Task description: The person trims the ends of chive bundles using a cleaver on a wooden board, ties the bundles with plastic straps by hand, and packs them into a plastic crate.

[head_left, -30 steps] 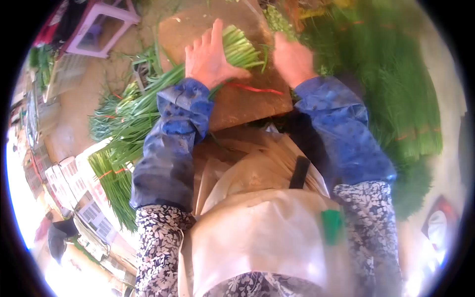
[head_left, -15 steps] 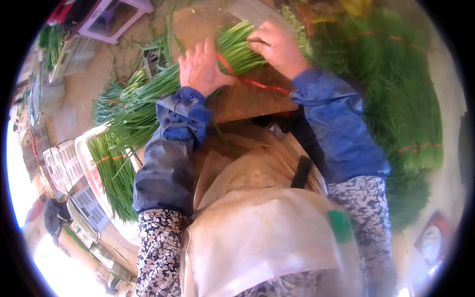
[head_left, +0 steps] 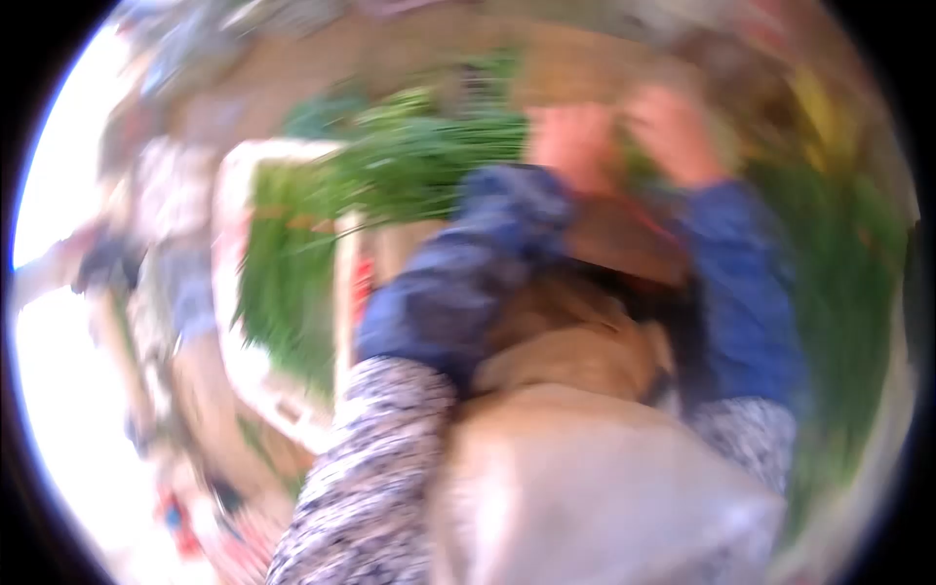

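Note:
Everything is smeared by motion in the head view. My left hand [head_left: 573, 146] lies across a bunch of long green leaves [head_left: 429, 151], probably chives, its fingers seeming to bend round the bunch. The leaf ends trail to the left over a white crate. My right hand [head_left: 673, 132] is just right of my left hand, by the stem end; its fingers are too blurred to make out. Below the hands a red band [head_left: 658, 222] runs as a faint streak across the brown board [head_left: 614, 244].
At left stands a white crate [head_left: 234, 331] holding banded green leaves [head_left: 288, 263]. A large heap of green leaves [head_left: 848, 322] fills the right side. A pale apron [head_left: 595, 478] covers my lap. Blurred crates lie at far left.
The view has swung left, so my hands and the bunch appear farther right and lower. My hands have come closer together, and the picture has blurred.

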Demonstrator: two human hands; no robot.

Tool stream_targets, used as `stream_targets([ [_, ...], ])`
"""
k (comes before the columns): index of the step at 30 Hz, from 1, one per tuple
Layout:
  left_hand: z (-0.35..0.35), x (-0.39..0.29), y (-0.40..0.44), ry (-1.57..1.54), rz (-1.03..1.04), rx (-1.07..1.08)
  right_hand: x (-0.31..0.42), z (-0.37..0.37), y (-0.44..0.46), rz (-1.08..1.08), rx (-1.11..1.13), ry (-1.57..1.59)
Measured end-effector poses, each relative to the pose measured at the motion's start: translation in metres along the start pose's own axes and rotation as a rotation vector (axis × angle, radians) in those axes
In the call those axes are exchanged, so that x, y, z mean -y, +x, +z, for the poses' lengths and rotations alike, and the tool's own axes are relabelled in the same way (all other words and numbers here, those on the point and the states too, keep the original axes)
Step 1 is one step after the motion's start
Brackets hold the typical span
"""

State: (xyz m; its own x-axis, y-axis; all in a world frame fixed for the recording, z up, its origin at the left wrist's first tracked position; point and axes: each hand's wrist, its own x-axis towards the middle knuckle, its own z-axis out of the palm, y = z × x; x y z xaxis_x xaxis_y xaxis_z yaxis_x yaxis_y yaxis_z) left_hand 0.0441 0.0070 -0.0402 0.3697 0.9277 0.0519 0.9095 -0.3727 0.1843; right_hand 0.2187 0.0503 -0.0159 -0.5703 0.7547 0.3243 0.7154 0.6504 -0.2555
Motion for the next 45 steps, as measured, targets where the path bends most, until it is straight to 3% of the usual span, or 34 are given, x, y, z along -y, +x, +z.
stream_targets([
  [2,-0.002,0.001,0.002,-0.007,-0.042,-0.034,-0.004,0.001,0.006,-0.178,0.007,-0.024],
  [3,0.010,-0.003,0.009,-0.116,-0.083,-0.125,-0.017,0.006,0.000,-0.294,-0.103,-0.078],
  [4,0.004,-0.008,0.004,0.006,-0.070,-0.172,-0.015,0.004,-0.001,-0.341,-0.146,-0.171],
  [7,0.003,-0.007,0.001,0.031,-0.096,-0.275,-0.021,0.010,0.004,-0.373,-0.061,-0.223],
  [9,0.009,-0.007,0.003,0.074,-0.068,-0.320,-0.035,0.014,0.003,-0.271,0.050,-0.273],
  [10,0.013,-0.008,0.006,0.069,-0.073,-0.318,-0.034,0.014,0.004,-0.274,0.057,-0.273],
  [12,0.020,-0.012,0.007,0.091,-0.112,-0.509,-0.030,0.014,0.006,-0.367,-0.042,-0.341],
  [14,0.033,-0.002,0.010,0.087,-0.064,-0.550,-0.040,0.026,0.008,-0.360,0.065,-0.360],
  [16,-0.001,0.002,0.002,-0.083,0.043,-0.144,-0.010,-0.002,0.016,-0.396,0.041,-0.213],
  [18,-0.002,0.005,0.000,-0.258,0.075,-0.175,-0.013,-0.011,0.016,-0.421,-0.022,-0.284],
  [22,-0.023,0.004,-0.008,-0.125,0.016,-0.079,-0.034,-0.033,-0.007,-0.247,0.005,-0.309],
  [24,-0.023,0.004,-0.009,-0.137,0.045,-0.099,-0.062,-0.049,-0.029,-0.085,-0.133,-0.323],
  [27,-0.030,0.000,-0.012,-0.118,0.047,-0.078,-0.141,-0.064,-0.095,0.487,0.241,-0.648],
  [29,-0.033,-0.001,-0.009,-0.044,0.009,0.005,-0.122,-0.076,-0.109,0.705,0.345,-0.773],
  [31,-0.028,-0.002,-0.009,-0.060,-0.001,0.014,-0.111,-0.065,-0.106,0.346,0.019,-0.445],
  [32,0.001,0.002,-0.010,-0.068,0.081,-0.125,-0.087,-0.063,-0.088,0.289,0.004,-0.187],
  [33,-0.019,0.003,-0.008,-0.172,0.011,0.072,-0.063,-0.048,-0.066,0.252,-0.029,-0.007],
  [34,-0.010,-0.004,-0.003,0.102,0.006,0.115,-0.052,-0.037,-0.053,0.271,0.018,0.214],
  [35,-0.028,-0.011,-0.016,0.164,0.015,-0.025,-0.040,-0.024,-0.041,0.276,0.062,0.202],
  [36,0.004,-0.017,0.003,0.111,-0.141,-0.050,-0.056,0.001,-0.040,0.199,0.107,0.055],
  [37,0.036,-0.007,0.008,0.017,-0.081,-0.311,-0.058,0.013,-0.032,0.191,0.095,0.162],
  [39,0.046,-0.012,0.009,0.106,-0.075,-0.521,-0.051,-0.005,-0.017,0.257,0.214,0.307],
  [43,0.016,-0.015,-0.008,0.006,-0.075,-0.395,-0.087,0.012,-0.032,0.024,0.058,0.194],
  [45,0.023,-0.017,-0.003,0.097,-0.066,-0.479,-0.106,0.018,-0.043,0.232,0.014,0.223],
])
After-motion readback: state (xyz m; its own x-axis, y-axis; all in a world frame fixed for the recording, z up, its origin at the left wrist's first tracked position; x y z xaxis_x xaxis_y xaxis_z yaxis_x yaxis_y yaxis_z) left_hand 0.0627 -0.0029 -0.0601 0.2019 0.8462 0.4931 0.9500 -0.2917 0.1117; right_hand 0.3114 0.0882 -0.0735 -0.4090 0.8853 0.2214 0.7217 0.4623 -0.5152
